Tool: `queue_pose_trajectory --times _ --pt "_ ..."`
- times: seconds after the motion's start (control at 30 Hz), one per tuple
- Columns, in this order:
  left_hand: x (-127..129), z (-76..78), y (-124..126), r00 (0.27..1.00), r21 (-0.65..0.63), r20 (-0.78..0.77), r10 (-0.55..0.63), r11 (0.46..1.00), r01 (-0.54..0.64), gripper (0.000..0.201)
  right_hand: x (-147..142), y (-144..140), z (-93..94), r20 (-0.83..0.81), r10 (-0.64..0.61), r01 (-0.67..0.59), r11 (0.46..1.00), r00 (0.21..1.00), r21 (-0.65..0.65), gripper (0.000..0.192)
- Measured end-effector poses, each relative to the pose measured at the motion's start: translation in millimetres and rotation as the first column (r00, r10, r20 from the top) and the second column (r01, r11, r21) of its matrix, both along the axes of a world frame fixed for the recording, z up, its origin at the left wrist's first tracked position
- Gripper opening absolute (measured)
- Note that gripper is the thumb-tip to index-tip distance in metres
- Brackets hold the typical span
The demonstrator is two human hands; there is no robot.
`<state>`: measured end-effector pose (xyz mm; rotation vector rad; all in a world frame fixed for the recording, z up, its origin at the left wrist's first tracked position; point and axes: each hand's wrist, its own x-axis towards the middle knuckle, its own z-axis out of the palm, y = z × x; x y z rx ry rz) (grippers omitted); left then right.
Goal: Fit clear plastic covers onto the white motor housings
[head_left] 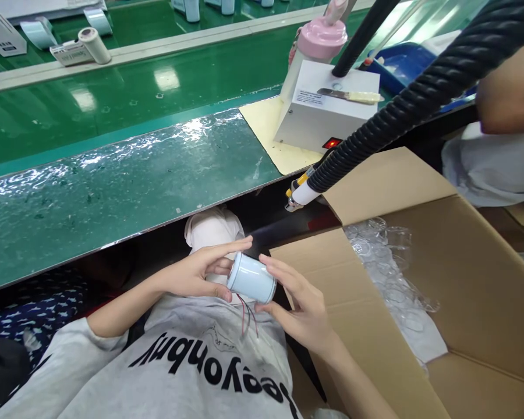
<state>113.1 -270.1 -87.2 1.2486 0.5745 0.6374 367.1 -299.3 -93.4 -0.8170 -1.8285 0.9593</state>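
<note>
Above my lap I hold a light blue cylindrical housing (252,278), tilted on its side between both hands. Thin red and black wires (247,317) hang from its left end. My left hand (205,270) grips that left end, some of its fingers curled behind or into it and partly hidden. At the other end, my right hand (297,299) has its thumb below and fingers above, closed on the housing. Just above and to the right, the metal tip of a black flexible hose (294,203) points toward my hands.
To the right stands an open cardboard box (475,279) with clear plastic cups (397,256). A grey machine (327,110) with a lit red switch and a knife (349,96) on top sits on the green bench (126,180). Another person's arm (510,87) is at far right.
</note>
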Motion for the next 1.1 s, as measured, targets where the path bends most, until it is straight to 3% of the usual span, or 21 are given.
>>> queue_pose_trajectory --times 0.1,0.17,0.27,0.37,0.47,0.57,0.77,0.87,0.97,1.1 --pt "1 6.5 -2 1.000 -0.030 -0.009 0.012 0.999 -0.012 0.080 -1 -1 -0.5 0.003 -0.007 0.007 1.000 1.000 -0.010 0.068" --pt "2 7.8 -4 0.999 -0.019 -0.012 0.037 0.999 -0.038 0.076 -1 -1 -3.2 -0.004 -0.001 0.001 0.989 1.000 -0.146 0.068" --pt "4 5.2 -5 0.997 0.012 -0.014 0.070 0.998 -0.069 0.073 0 -1 -6.3 -0.068 0.022 -0.048 0.913 0.997 -0.406 0.080" --pt "5 1.5 -6 0.995 0.033 -0.016 0.101 0.994 -0.100 0.072 -2 -1 -5.7 -0.187 0.035 -0.129 0.844 0.982 -0.520 0.067" --pt "5 0.0 -5 0.995 0.028 -0.009 0.099 0.995 -0.098 0.072 -4 0 -4.1 -0.239 0.022 -0.144 0.852 0.971 -0.504 0.059" --pt "3 0.8 -3 0.996 -0.022 -0.058 0.070 0.997 -0.071 0.075 -4 0 -4.2 -0.187 -0.012 -0.070 0.903 0.982 -0.424 0.060" --pt "5 4.7 -1 0.987 -0.208 -0.141 -0.077 0.977 0.047 0.067 -2 1 -4.8 -0.058 0.006 -0.016 0.983 0.998 -0.180 0.058" --pt "10 7.3 -4 0.995 -0.301 -0.084 -0.052 0.953 0.024 0.065 -1 0 -5.5 -0.022 0.024 -0.026 0.994 0.999 -0.107 0.056" --pt "13 8.8 -7 0.999 -0.297 -0.040 0.029 0.954 -0.040 0.061 1 -1 -8.1 -0.070 -0.001 -0.011 0.985 0.998 -0.172 0.056" --pt "14 9.5 -11 0.988 -0.144 -0.064 0.138 0.979 -0.146 0.064 3 0 -9.8 -0.065 -0.018 -0.010 0.914 0.998 -0.405 0.074"
